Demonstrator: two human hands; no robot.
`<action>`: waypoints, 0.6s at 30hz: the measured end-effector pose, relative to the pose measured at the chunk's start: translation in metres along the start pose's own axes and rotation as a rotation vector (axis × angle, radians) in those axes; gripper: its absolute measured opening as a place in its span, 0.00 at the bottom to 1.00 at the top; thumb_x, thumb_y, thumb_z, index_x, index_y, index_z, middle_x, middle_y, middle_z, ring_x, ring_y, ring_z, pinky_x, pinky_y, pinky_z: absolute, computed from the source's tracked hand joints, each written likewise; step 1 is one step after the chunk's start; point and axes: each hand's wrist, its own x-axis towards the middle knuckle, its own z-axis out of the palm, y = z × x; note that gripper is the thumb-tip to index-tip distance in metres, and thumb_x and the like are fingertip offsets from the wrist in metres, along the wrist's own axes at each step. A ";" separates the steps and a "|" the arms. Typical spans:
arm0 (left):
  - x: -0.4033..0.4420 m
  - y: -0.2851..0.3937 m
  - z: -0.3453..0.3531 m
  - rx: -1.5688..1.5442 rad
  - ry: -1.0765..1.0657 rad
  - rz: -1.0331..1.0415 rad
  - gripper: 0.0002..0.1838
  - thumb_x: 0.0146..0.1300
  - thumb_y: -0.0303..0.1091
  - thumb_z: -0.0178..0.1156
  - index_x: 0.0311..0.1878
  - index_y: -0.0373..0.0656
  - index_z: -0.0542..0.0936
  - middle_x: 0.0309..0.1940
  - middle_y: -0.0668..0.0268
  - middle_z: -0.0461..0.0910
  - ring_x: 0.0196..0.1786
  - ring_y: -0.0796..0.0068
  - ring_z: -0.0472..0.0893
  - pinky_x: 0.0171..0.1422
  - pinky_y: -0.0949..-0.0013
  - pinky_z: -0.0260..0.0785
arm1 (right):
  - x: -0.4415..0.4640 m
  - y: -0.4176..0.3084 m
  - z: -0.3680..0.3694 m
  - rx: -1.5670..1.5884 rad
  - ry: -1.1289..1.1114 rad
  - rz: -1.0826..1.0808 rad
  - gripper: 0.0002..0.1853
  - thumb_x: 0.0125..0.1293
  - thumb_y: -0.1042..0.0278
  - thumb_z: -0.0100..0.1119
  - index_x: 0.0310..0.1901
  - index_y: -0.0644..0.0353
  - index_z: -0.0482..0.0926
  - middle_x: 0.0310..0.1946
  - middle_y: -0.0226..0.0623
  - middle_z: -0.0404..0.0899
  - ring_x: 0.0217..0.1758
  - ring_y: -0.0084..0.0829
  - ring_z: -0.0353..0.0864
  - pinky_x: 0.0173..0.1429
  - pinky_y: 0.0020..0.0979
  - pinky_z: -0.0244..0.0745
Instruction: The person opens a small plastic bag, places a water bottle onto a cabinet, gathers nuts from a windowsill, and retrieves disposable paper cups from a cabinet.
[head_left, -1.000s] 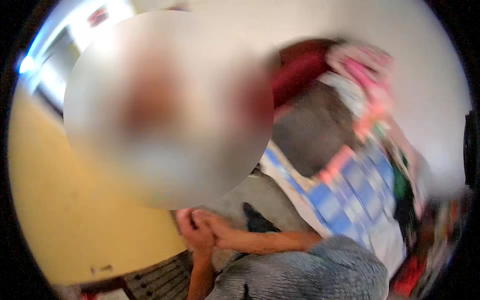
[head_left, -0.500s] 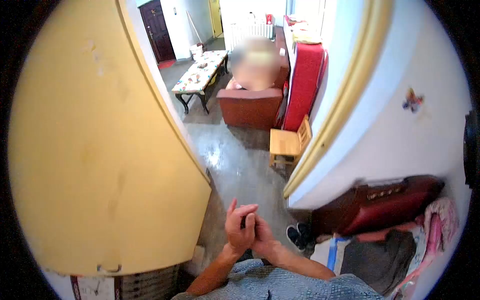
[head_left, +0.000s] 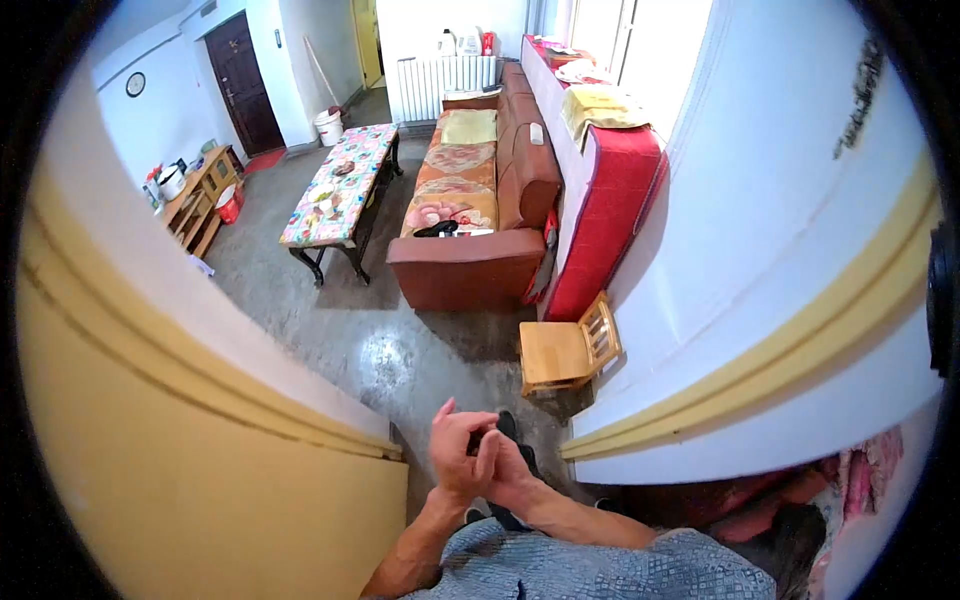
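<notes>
My left hand (head_left: 460,455) and my right hand (head_left: 511,474) are together at the lower middle, in front of my grey-blue patterned clothing (head_left: 600,565). The left fingers are partly curled, with one fingertip sticking up. Behind and against it, the right hand is closed, its fingers partly hidden by the left. A small dark patch shows between the palms; whether it is a held object is unclear.
A yellow door (head_left: 220,500) and door frame flank the doorway. Beyond are a wooden chair (head_left: 555,352), brown sofa (head_left: 465,270), low table (head_left: 343,185) with a flowered cover, red upright padded piece (head_left: 610,220), cabinet (head_left: 215,180) and white radiator (head_left: 445,88).
The view has swung from the bed to the doorway and moved closer to it. Both hands stay together. The blurred area over the sofa in the earlier view is gone.
</notes>
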 end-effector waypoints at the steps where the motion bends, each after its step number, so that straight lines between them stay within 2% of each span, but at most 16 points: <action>1: 0.018 -0.019 0.004 0.039 0.016 -0.006 0.08 0.63 0.32 0.66 0.44 0.45 0.84 0.37 0.64 0.85 0.42 0.60 0.84 0.71 0.41 0.66 | 0.025 -0.010 0.003 0.004 -0.009 0.012 0.18 0.81 0.52 0.46 0.56 0.57 0.77 0.53 0.32 0.81 0.54 0.29 0.83 0.60 0.34 0.81; 6: 0.119 -0.105 0.025 0.216 0.095 0.003 0.06 0.64 0.32 0.65 0.43 0.44 0.84 0.39 0.63 0.86 0.44 0.59 0.83 0.69 0.42 0.68 | 0.147 -0.078 0.026 -0.017 -0.103 0.095 0.19 0.81 0.51 0.47 0.58 0.56 0.76 0.54 0.32 0.80 0.55 0.28 0.82 0.60 0.33 0.80; 8: 0.160 -0.123 0.030 0.281 0.102 -0.052 0.06 0.65 0.32 0.65 0.42 0.44 0.85 0.39 0.63 0.86 0.45 0.59 0.83 0.68 0.43 0.69 | 0.194 -0.100 0.038 -0.150 0.004 0.123 0.19 0.81 0.50 0.46 0.57 0.55 0.76 0.53 0.32 0.81 0.54 0.27 0.82 0.60 0.33 0.80; 9: 0.178 -0.133 0.031 0.286 0.115 -0.059 0.05 0.65 0.31 0.65 0.42 0.44 0.85 0.38 0.62 0.86 0.45 0.58 0.84 0.68 0.44 0.69 | 0.220 -0.106 0.044 -0.061 0.014 0.168 0.19 0.81 0.50 0.46 0.55 0.55 0.78 0.51 0.32 0.82 0.54 0.28 0.82 0.59 0.34 0.80; 12: 0.230 -0.168 0.029 0.340 0.168 -0.078 0.06 0.66 0.31 0.63 0.43 0.42 0.85 0.39 0.61 0.86 0.44 0.59 0.84 0.68 0.45 0.70 | 0.268 -0.143 0.079 -0.094 -0.033 0.215 0.19 0.81 0.50 0.45 0.52 0.55 0.79 0.49 0.32 0.82 0.54 0.28 0.82 0.60 0.35 0.80; 14: 0.254 -0.192 0.025 0.306 0.229 -0.109 0.06 0.66 0.30 0.63 0.43 0.42 0.85 0.39 0.61 0.86 0.45 0.59 0.84 0.69 0.45 0.70 | 0.304 -0.156 0.097 -0.051 0.015 0.290 0.18 0.81 0.51 0.45 0.51 0.56 0.79 0.48 0.32 0.82 0.52 0.28 0.82 0.59 0.34 0.80; 17: 0.294 -0.232 0.017 0.229 0.274 -0.105 0.06 0.66 0.30 0.63 0.43 0.41 0.85 0.40 0.60 0.86 0.45 0.59 0.84 0.69 0.44 0.70 | 0.357 -0.171 0.111 0.041 0.081 0.302 0.18 0.81 0.51 0.46 0.50 0.56 0.79 0.47 0.31 0.82 0.51 0.28 0.83 0.59 0.33 0.80; 18: 0.308 -0.248 0.015 0.235 0.277 -0.112 0.06 0.66 0.30 0.63 0.43 0.41 0.85 0.40 0.60 0.86 0.45 0.59 0.84 0.69 0.44 0.70 | 0.375 -0.177 0.124 -0.062 0.138 0.226 0.17 0.81 0.51 0.47 0.50 0.56 0.79 0.46 0.31 0.83 0.51 0.28 0.83 0.59 0.33 0.80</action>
